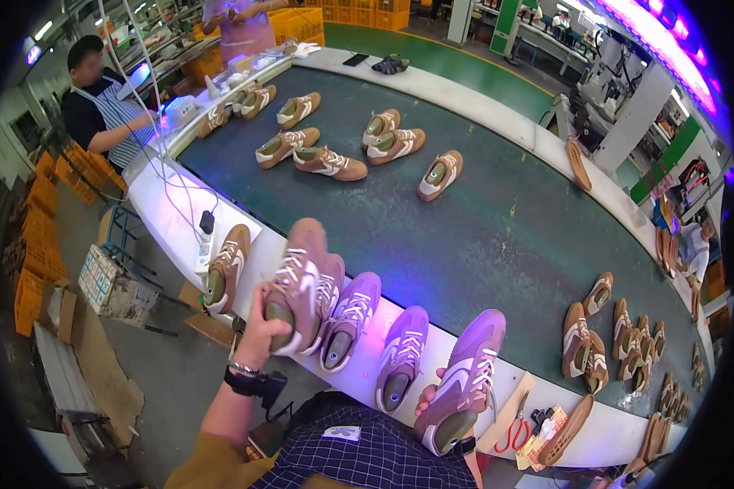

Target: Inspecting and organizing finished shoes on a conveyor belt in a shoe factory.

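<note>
My left hand (257, 336) is closed around the heel of a brown sneaker (300, 259) with white laces, lifted with its toe pointing away from me. The sneaker is slightly blurred and partly covers another brown sneaker (328, 287) beside it. My right hand (426, 399) grips a second sneaker (471, 367) near the heel, its fingers showing at the left side and the rest hidden behind the shoe. Between my hands, a sneaker (355, 318) and another sneaker (404, 354) rest on the white ledge (436, 350). Left of my left hand stands one more sneaker (230, 265).
A dark green conveyor belt (465, 253) carries several sneakers, grouped at far left and right. Red-handled pliers (514, 432) and a loose sole (568, 430) lie on the ledge at right. A power strip (205, 251) sits at left. A co-worker (110, 114) stands at far left.
</note>
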`<state>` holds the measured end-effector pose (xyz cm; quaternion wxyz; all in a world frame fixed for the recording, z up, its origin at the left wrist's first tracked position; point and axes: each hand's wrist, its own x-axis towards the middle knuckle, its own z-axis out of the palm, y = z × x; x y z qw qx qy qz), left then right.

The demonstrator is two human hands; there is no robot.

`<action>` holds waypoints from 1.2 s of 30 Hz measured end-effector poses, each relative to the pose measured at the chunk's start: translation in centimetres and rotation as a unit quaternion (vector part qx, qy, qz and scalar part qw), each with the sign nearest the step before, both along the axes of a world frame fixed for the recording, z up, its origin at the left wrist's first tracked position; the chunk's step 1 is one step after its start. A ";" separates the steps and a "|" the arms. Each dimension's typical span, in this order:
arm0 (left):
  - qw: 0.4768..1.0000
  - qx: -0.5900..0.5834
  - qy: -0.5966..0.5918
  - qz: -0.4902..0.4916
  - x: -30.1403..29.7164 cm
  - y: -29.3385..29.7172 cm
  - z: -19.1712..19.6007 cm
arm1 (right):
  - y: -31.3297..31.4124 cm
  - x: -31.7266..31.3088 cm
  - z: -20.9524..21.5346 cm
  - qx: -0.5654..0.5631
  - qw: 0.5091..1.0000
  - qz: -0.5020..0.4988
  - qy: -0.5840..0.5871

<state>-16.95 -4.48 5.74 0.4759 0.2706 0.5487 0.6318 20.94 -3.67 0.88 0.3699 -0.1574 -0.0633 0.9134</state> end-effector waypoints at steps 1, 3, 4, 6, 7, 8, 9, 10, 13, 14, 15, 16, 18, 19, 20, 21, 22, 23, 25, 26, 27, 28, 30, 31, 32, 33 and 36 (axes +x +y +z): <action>1.000 0.001 0.012 0.019 -1.2 0.0 -0.6 | -0.1 0.0 0.0 -0.002 1.000 0.003 0.001; 0.995 -0.064 0.061 0.039 -3.5 -0.4 -2.9 | -0.5 -0.2 -0.1 -0.054 0.998 -0.044 -0.003; 0.989 -0.098 0.098 0.052 -4.3 -0.7 -4.3 | -0.6 -0.3 -0.2 -0.055 0.998 -0.040 -0.002; 0.951 -0.174 0.247 0.067 -6.0 -1.6 -8.6 | -0.7 -0.5 -0.3 -0.063 0.997 -0.042 -0.004; 0.886 -0.245 0.387 0.073 -6.4 -1.9 -9.8 | -0.6 -0.7 -0.1 -0.052 0.998 -0.041 -0.012; 0.888 -0.244 0.384 0.069 -5.2 -1.4 -8.6 | -0.6 -0.7 -0.2 -0.051 0.998 -0.045 -0.016; 0.822 -0.156 0.538 0.103 -3.6 -1.0 -7.4 | -0.6 -0.7 -0.3 -0.054 0.997 -0.042 -0.025; 0.725 -0.062 0.672 0.136 -1.9 -0.6 -5.8 | -0.6 -0.7 -0.3 -0.056 0.997 -0.039 -0.032; 0.818 -0.050 0.573 0.031 1.8 0.0 -5.4 | -0.3 -1.5 0.3 -0.044 0.999 -0.019 -0.024; 0.854 -0.066 0.515 -0.030 2.4 0.0 -5.9 | -0.2 -1.8 0.6 -0.042 0.999 -0.019 -0.024; 0.854 -0.064 0.515 -0.030 2.3 -0.1 -7.1 | -0.1 -2.1 0.9 -0.045 0.999 -0.014 -0.028; 0.865 -0.131 0.484 -0.028 1.9 0.1 -9.1 | 0.0 -2.3 1.2 -0.046 0.998 -0.010 -0.030; 0.871 -0.191 0.452 -0.028 1.0 0.5 -10.9 | -0.1 -2.4 1.0 -0.036 0.999 -0.010 -0.036; 0.906 -0.168 0.384 -0.047 0.4 1.0 -11.4 | -0.1 -2.4 1.0 -0.039 0.999 -0.014 -0.022; 0.936 -0.148 0.315 -0.060 -0.2 1.0 -11.8 | -0.2 -2.4 1.1 -0.042 0.999 -0.011 -0.006; 0.977 -0.119 0.171 -0.044 -0.9 0.9 -12.7 | -0.4 -2.5 1.1 -0.042 0.999 -0.020 0.005; 0.987 -0.138 0.024 -0.083 -0.4 1.4 -9.2 | -0.3 -1.9 1.1 -0.036 0.999 -0.032 0.004; 0.988 -0.112 -0.061 -0.091 -0.5 1.1 -8.3 | -0.4 -1.8 1.2 -0.041 0.997 -0.027 -0.057; 0.980 -0.076 -0.156 -0.100 0.0 -0.3 -6.1 | -0.3 -1.9 2.1 -0.056 0.991 -0.026 -0.116; 0.979 -0.064 -0.167 -0.099 0.5 -1.2 -5.0 | -0.2 -1.7 2.0 -0.050 0.992 -0.030 -0.115; 0.969 -0.050 -0.196 -0.142 -0.1 -2.0 -6.0 | -0.2 -1.5 1.7 -0.022 0.991 0.001 -0.133; 0.968 -0.028 -0.198 -0.149 0.5 -2.2 -5.5 | -0.1 -1.1 1.6 0.005 0.988 0.030 -0.153; 0.958 0.002 -0.228 -0.175 2.6 -1.9 -2.3 | -0.1 -1.1 1.7 0.009 0.992 0.029 -0.121; 0.958 -0.014 -0.230 -0.172 3.4 -2.0 -0.9 | 0.0 -1.2 1.9 0.009 0.996 0.034 -0.088; 0.952 -0.018 -0.248 -0.177 4.0 -1.9 0.1 | 0.1 -1.5 2.2 0.010 0.998 0.040 -0.054; 0.950 -0.021 -0.244 -0.192 4.4 -1.8 0.0 | 0.2 -1.7 2.5 0.012 0.999 0.045 -0.021; 0.945 -0.037 -0.217 -0.241 5.4 -1.2 0.7 | 0.3 -2.2 3.3 0.016 0.995 0.060 0.077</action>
